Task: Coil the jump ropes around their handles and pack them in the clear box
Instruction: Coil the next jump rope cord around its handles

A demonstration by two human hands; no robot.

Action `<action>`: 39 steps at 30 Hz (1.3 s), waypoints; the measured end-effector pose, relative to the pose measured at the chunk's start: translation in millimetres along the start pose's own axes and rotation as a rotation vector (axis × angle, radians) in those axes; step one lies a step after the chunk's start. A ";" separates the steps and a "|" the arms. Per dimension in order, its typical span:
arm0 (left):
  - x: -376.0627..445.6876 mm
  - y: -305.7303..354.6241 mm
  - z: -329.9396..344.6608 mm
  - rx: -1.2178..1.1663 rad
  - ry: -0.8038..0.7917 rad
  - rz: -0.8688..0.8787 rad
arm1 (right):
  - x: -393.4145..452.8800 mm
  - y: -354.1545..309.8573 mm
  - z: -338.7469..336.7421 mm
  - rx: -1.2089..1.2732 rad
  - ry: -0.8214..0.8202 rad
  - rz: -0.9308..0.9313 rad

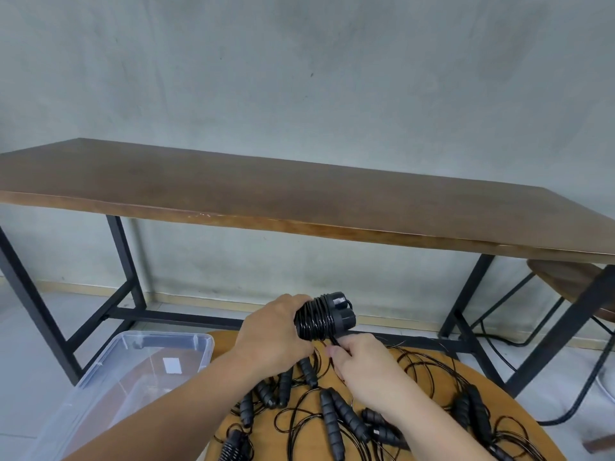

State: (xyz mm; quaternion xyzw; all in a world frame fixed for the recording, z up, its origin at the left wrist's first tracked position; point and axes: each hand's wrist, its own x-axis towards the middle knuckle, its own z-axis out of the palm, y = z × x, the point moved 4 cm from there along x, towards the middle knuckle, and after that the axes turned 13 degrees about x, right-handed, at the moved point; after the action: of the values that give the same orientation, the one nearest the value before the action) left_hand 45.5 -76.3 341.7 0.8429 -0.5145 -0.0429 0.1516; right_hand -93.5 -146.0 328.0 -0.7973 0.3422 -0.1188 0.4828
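A: How far along is it?

B: Early, I'd judge. The left hand [271, 331] is wrapped round one pair of black jump-rope handles bound in glossy black cord [321, 317], held up above the round wooden stool top [442, 371]. The right hand [361, 364], just below that bundle, pinches the loose tail of the cord between thumb and fingers. That one is nearly wound; only a short end is left.

A: And the rest?

B: On the stool top, below the held bundle, lies a tangle of loose black ropes with ribbed foam handles [336, 410], still uncoiled. One coil near the stool's lower left edge [234, 445] looks already wound, though it is cut off by the frame.

A: Anything packed?

B: The clear plastic box [139, 364] stands touching the stool's left side, lid off. I see only a white label inside, no ropes, so packing seems not yet begun.

A: Room to move?

B: The box mouth is open and near the left hand, an easy drop. Beyond the stool stands a long brown wooden table on black metal legs [299, 201]; its crossbar sits behind the bundle. Loose loops hang over the stool's right edge and could snag or slide off.
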 end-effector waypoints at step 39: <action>-17.1 13.0 -14.6 -0.271 -0.571 0.410 | 22.4 -46.8 -70.1 0.091 -0.552 -0.159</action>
State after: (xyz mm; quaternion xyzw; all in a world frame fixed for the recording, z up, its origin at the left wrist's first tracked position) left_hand 29.8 -63.7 358.1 0.6487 -0.6838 -0.3126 0.1179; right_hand -93.2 -195.1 400.1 -0.8013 0.1287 0.0500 0.5822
